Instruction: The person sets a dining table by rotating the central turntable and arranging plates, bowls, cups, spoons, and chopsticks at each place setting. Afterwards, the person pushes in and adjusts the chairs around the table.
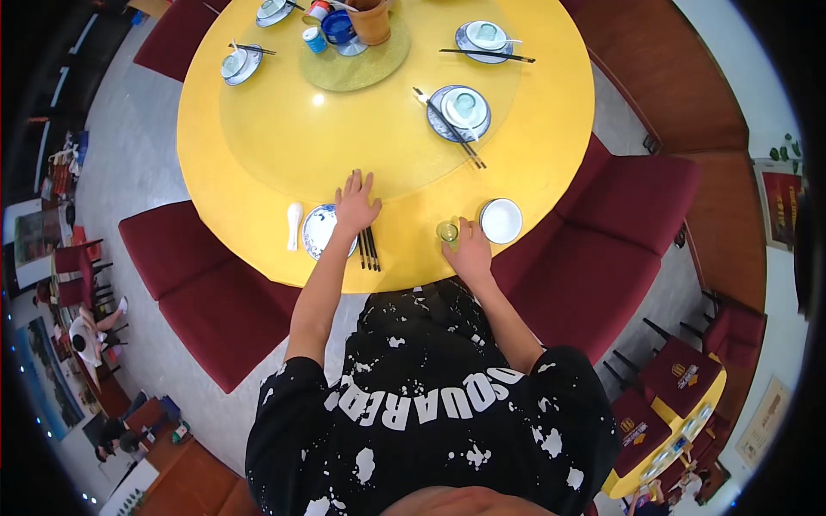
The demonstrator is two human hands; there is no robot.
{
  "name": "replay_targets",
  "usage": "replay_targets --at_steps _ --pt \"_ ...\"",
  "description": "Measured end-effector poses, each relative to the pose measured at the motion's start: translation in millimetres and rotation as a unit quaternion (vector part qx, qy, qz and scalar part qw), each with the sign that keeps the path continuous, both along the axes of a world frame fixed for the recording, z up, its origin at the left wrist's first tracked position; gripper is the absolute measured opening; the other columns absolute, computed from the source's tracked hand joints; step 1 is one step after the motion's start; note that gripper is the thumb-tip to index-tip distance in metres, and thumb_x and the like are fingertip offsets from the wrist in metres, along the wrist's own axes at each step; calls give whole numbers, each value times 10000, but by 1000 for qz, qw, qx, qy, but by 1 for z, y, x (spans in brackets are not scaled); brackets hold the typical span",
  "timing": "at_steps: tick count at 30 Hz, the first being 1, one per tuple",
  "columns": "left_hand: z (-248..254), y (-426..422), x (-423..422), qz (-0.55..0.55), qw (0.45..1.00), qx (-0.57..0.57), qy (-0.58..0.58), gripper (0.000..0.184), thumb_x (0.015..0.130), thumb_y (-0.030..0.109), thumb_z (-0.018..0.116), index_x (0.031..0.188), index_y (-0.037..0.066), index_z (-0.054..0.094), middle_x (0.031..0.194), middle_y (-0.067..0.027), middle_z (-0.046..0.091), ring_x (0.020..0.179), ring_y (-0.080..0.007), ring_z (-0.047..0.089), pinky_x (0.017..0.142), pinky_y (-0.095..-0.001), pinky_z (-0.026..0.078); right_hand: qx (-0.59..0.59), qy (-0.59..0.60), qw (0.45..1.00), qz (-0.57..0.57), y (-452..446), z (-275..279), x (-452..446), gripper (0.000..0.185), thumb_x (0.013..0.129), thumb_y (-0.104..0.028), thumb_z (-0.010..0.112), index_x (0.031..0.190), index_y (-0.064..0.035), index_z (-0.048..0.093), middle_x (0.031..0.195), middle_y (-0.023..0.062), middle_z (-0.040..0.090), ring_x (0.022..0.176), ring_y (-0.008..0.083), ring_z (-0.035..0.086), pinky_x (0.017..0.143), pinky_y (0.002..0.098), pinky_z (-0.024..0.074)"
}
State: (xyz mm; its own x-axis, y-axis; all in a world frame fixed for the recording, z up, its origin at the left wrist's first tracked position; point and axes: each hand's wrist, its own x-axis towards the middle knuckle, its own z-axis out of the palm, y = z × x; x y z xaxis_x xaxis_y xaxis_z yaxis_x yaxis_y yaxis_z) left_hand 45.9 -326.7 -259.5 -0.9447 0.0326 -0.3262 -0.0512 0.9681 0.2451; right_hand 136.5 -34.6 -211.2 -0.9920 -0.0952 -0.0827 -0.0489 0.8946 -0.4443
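Observation:
My left hand [354, 206] reaches over the yellow table with its fingers spread and holds nothing. Under its wrist side lies a blue-and-white plate [319, 230], partly covered by the hand and forearm. Black chopsticks [369, 249] lie just right of that wrist, and a white spoon [294, 225] lies left of the plate. My right hand [469, 255] rests near the table edge, fingers apart. Its thumb and forefinger are beside a small greenish glass [446, 230]; whether they touch it is unclear. White bowls [501, 221], seemingly stacked, stand close to its fingertips on the right.
A glass turntable [284, 146] bears place settings, including a blue-rimmed plate [447, 129] with bowl and chopsticks. A raised disc [366, 79] holds a brown pot [371, 24] and a blue container [338, 27]. Dark red chairs [206, 292] flank me. People sit in the background.

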Motion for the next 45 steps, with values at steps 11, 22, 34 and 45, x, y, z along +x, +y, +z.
replay_targets --at_steps 11,22,34,45 --pt "-31 -23 39 -14 991 129 26 683 883 326 598 1502 134 383 1574 -200 294 1468 -327 266 1193 -535 191 -169 -4 980 104 -90 -8 10 402 842 -221 664 1166 8 602 1146 217 617 1003 382 616 864 452 509" --pt "-106 -172 201 416 847 294 153 715 861 169 597 1476 -81 332 1505 -264 387 1402 -391 369 1153 -415 306 -240 -253 936 33 -288 -89 44 519 809 -255 623 1253 -1 535 1140 275 585 1081 432 567 956 484 469" --pt "-2 -156 166 500 612 602 111 571 854 116 521 1390 -67 449 1314 -181 553 1216 -269 526 1039 -353 403 -314 -148 933 -92 -286 -39 36 490 795 -226 619 1231 -4 592 1089 271 586 1129 413 495 989 469 440" --pt "-59 -73 4 385 831 391 88 566 825 254 592 1308 -38 563 1458 -318 416 1396 -457 333 1167 -475 256 -208 -74 955 -198 -212 -94 -102 545 826 -282 599 1287 7 567 1176 286 526 1108 426 543 979 447 459"
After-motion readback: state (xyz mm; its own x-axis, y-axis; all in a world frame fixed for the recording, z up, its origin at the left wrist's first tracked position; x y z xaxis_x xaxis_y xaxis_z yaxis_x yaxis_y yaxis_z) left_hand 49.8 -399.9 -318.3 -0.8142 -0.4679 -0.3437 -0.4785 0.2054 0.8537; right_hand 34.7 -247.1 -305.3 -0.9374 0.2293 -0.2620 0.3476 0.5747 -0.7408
